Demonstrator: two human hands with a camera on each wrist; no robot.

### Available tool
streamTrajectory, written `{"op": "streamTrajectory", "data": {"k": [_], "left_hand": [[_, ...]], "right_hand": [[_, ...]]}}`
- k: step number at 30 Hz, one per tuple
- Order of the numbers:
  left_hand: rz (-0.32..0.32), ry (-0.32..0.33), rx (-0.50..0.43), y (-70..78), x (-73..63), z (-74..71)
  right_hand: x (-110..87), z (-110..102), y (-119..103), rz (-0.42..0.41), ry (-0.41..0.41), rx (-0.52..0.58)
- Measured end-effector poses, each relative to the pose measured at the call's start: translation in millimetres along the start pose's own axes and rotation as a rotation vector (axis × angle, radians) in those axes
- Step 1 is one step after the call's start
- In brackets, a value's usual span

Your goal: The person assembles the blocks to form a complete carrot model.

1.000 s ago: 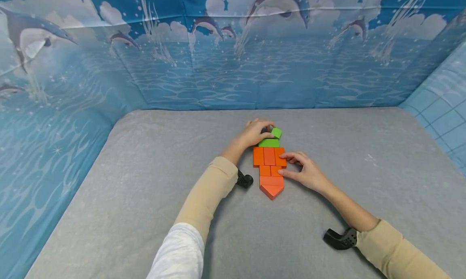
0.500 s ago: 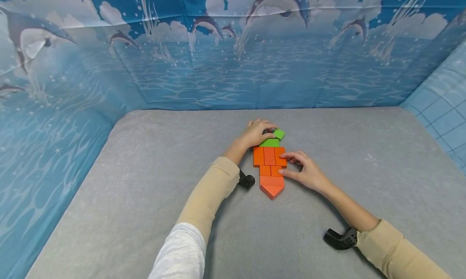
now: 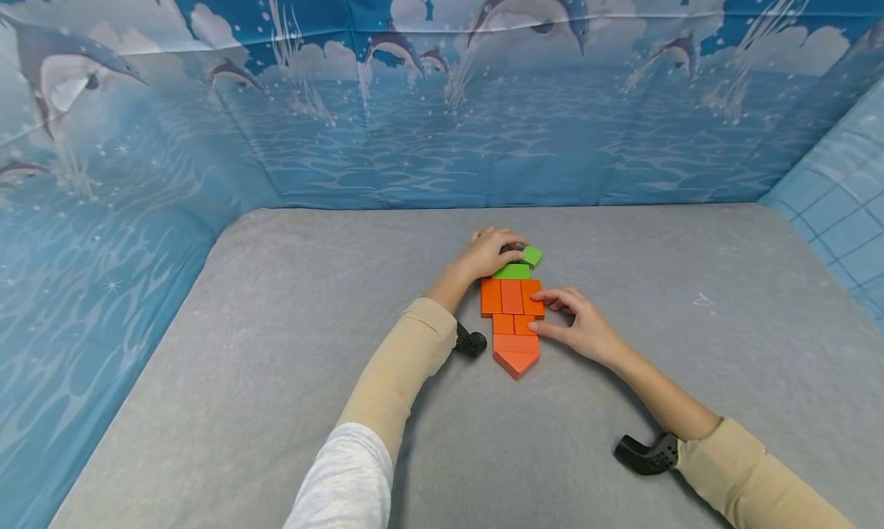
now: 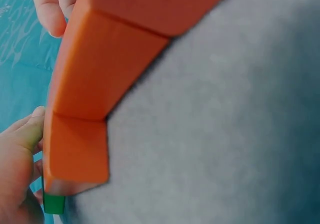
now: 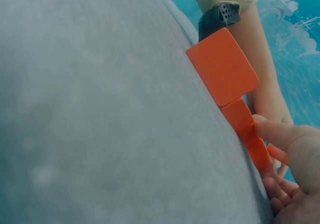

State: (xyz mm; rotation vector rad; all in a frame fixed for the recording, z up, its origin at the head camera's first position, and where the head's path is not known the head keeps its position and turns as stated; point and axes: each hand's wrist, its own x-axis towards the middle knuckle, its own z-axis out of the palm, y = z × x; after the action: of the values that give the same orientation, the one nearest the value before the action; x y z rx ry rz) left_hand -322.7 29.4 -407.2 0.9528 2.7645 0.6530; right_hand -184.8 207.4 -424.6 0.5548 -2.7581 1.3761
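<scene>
Orange blocks (image 3: 511, 297) lie together on the grey surface, narrowing to a triangular orange block (image 3: 516, 363) at the near end. Behind them lies a long green block (image 3: 512, 271). My left hand (image 3: 486, 254) reaches over it and pinches a small green block (image 3: 532, 257), which sits turned at an angle. Part of this block is hidden by the fingers. My right hand (image 3: 578, 323) rests at the right side of the orange blocks, its thumb and fingertips touching their edges. In the right wrist view the thumb (image 5: 275, 131) meets an orange block's side.
The grey cloth surface (image 3: 242, 375) stretches around the blocks. Blue dolphin-print curtains (image 3: 442, 130) rise at the back and the left, with a tile-print sheet (image 3: 836, 222) on the right. Black wrist mounts (image 3: 647, 454) stick out from the sleeves.
My left hand has shifted slightly to the right, and the small green block has moved right and a little nearer with it. The right hand and the orange blocks have stayed put.
</scene>
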Motion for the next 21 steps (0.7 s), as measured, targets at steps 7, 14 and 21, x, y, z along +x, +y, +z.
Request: {"op": "streamTrajectory", "data": {"k": [7,14,21], "left_hand": [[-0.004,-0.018,-0.001,1.0,-0.5,-1.4],[0.004,-0.025,0.010,0.6,-0.7,-1.1],[0.014,-0.025,0.021,0.0,-0.6,0.1]], "right_hand": [[-4.4,-4.4,-27.6,-0.004,0.003,0.016],[-1.3,-0.5,-3.8,-0.018,0.004,0.005],[-0.2,0.1,4.4,-0.016,0.003,0.016]]}}
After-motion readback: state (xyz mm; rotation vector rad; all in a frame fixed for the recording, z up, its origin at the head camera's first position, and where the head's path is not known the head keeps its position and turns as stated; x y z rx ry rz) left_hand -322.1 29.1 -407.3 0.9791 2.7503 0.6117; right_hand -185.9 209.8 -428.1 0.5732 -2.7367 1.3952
